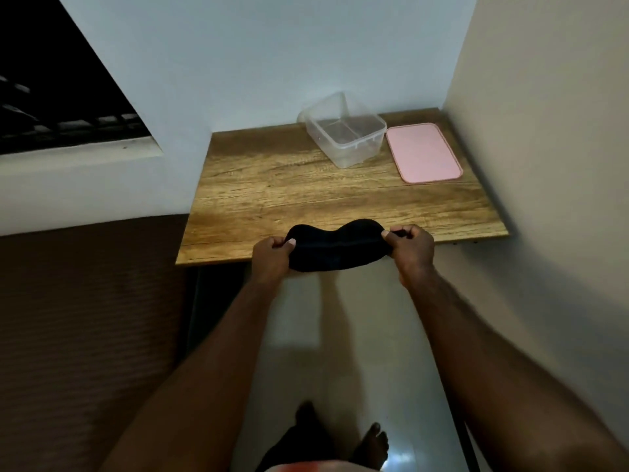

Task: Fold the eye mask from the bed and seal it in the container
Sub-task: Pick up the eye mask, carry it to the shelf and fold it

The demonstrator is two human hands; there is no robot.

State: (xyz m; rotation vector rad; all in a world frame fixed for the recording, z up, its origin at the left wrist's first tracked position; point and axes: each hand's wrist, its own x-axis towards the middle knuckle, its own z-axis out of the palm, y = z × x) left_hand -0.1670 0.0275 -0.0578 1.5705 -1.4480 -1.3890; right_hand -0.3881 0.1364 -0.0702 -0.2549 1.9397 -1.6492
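Note:
A black eye mask (335, 247) is stretched flat between my two hands, over the near edge of the wooden table (272, 192). My left hand (270, 258) pinches its left end and my right hand (413, 250) pinches its right end. The mask is unfolded, its two eye lobes pointing away from me. A clear plastic container (343, 134) stands open at the back of the table. Its pink lid (423, 152) lies flat on the table just right of it.
The table fills a corner, with a pale blue wall behind and a cream wall (544, 131) on the right. A brown bed (85, 318) lies to the left. A dark window (51, 90) is at upper left. My bare feet stand on the light floor below.

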